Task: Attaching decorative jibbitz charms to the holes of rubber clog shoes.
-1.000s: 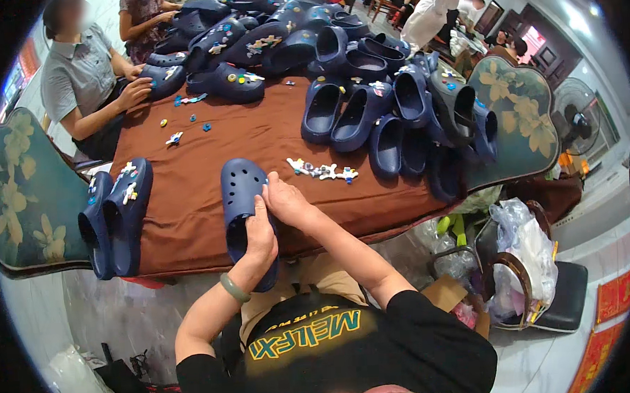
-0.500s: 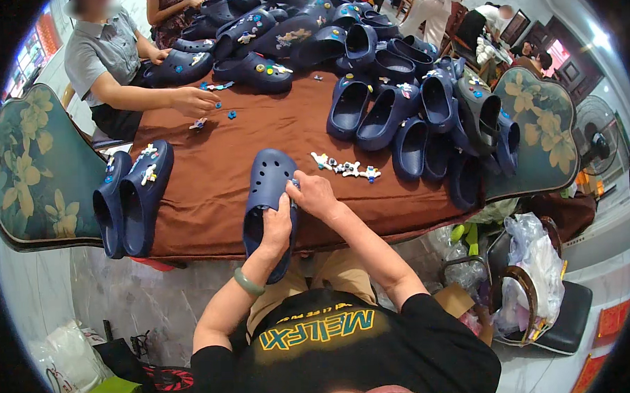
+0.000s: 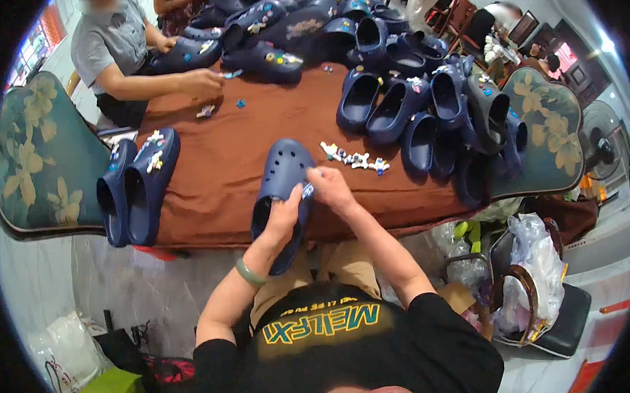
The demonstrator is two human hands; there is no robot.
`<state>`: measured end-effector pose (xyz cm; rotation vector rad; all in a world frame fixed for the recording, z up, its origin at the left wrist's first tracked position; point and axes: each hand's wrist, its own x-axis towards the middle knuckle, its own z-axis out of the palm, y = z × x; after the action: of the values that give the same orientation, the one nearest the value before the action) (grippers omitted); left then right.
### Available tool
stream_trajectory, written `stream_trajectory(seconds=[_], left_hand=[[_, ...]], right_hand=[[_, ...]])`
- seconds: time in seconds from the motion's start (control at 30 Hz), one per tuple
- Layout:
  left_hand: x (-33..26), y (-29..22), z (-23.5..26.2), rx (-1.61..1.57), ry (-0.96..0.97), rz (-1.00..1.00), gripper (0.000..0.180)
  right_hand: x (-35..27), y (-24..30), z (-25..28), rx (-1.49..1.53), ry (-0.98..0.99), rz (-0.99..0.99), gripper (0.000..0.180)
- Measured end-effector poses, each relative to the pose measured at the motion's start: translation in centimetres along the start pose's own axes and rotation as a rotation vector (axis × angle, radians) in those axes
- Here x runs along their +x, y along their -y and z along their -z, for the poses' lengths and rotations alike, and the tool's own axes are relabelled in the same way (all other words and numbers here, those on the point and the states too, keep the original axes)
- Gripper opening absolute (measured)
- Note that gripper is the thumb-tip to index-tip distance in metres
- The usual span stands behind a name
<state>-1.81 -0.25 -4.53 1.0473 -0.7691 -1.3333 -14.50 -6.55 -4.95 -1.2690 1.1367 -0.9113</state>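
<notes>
A navy blue clog with holes in its toe is held over the table's near edge, toe pointing away from me. My left hand grips it at the opening, fingers partly inside. At the clog's right side, my right hand pinches a small blue-and-white shoe charm; whether the charm sits in a hole cannot be made out. Just beyond that hand lies a row of white charms on the brown cloth.
A decorated pair of navy clogs stands at the table's left edge. Many clogs are heaped at the right and back. Across the left corner, another person's hand holds a blue charm. A chair with plastic bags is at lower right.
The view has shifted slightly. My right hand has drawn a little away from the clog's side, and the charm shows more. The other person's hand has picked up a blue charm.
</notes>
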Motion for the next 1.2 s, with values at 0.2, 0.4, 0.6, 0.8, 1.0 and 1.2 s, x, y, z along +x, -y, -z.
stream_trajectory(seconds=[0.2,0.4,0.6,0.8,1.0,1.2], left_hand=[[0.7,-0.6,0.0,-0.151,0.089,0.185,0.026],[0.1,-1.0,-0.3,-0.226,-0.018,0.204,0.025],[-1.0,-2.0,0.9,-0.117,0.058,0.240,0.030],[-1.2,-3.9,2.3,-0.073,0.133,0.280,0.036],[0.6,-3.3,1.9,-0.512,-0.123,0.222,0.032],[0.8,-3.1,2.0,-0.385,-0.108,0.163,0.028]], right_hand=[[-2.7,0.3,2.7,-0.141,-0.081,0.073,0.038],[-2.6,0.3,9.3,-0.889,-0.119,0.320,0.034],[-0.3,0.9,10.2,-0.956,-0.209,0.468,0.029],[0.7,1.7,13.3,-0.865,-0.288,0.304,0.017],[3.5,0.8,9.6,-1.114,-0.139,0.678,0.021],[6.9,0.1,7.1,-1.602,-0.229,0.723,0.027]])
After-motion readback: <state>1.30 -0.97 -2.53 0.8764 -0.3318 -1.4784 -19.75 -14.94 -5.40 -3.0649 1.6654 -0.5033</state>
